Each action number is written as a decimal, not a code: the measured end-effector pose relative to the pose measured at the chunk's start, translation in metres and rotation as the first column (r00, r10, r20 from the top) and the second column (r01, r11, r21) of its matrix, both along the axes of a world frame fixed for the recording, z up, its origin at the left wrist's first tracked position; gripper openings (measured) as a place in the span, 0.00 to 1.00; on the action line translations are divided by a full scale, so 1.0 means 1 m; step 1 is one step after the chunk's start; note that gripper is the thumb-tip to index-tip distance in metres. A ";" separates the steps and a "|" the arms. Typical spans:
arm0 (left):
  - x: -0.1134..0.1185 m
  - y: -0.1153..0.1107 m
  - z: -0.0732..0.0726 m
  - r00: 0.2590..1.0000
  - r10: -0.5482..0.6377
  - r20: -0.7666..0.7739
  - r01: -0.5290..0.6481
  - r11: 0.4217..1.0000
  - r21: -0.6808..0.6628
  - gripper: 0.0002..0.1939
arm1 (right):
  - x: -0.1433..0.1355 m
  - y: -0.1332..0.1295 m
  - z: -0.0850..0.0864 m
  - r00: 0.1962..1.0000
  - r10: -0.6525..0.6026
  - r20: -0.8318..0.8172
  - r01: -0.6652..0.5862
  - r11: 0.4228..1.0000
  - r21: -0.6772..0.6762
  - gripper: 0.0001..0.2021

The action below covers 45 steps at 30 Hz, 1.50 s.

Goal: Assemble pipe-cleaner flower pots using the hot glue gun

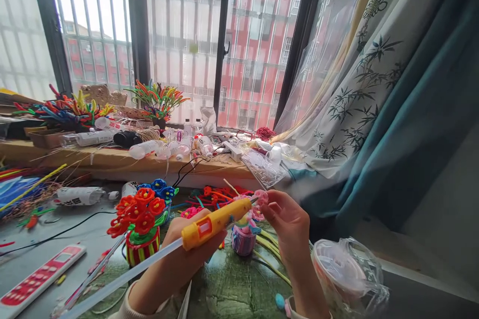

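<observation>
My left hand [187, 259] is wrapped round a yellow hot glue gun [219, 218], with a long translucent glue stick [129, 275] trailing from its back end. The nozzle meets a small pink pipe-cleaner flower [261, 196], pinched in the fingertips of my right hand [291, 227]. Just beneath stands a purple-striped little pot [243, 242] with pink and pastel pieces in it, partly hidden by the gun. To the left are orange-red pipe-cleaner flowers [144, 209] in a red-and-yellow striped pot [136, 254]; blue flowers [159, 189] are behind them.
A white remote control with red buttons [45, 274] lies at left, near a toppled bottle [79, 195]. A plastic-wrapped tub [340, 265] sits at right. Bottles and a power strip [232, 151] crowd the windowsill ledge [112, 159]. Green stems [267, 245] lie behind my right wrist.
</observation>
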State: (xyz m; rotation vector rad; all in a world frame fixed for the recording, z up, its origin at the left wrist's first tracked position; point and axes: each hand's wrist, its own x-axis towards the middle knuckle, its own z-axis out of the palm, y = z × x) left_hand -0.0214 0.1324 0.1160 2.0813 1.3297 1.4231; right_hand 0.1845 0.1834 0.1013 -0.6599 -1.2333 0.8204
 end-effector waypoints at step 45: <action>0.009 -0.023 0.017 0.928 0.006 0.373 0.117 0.945 -0.305 0.17 | -0.009 -0.016 0.014 0.999 0.009 -0.050 -0.001 0.988 0.154 0.09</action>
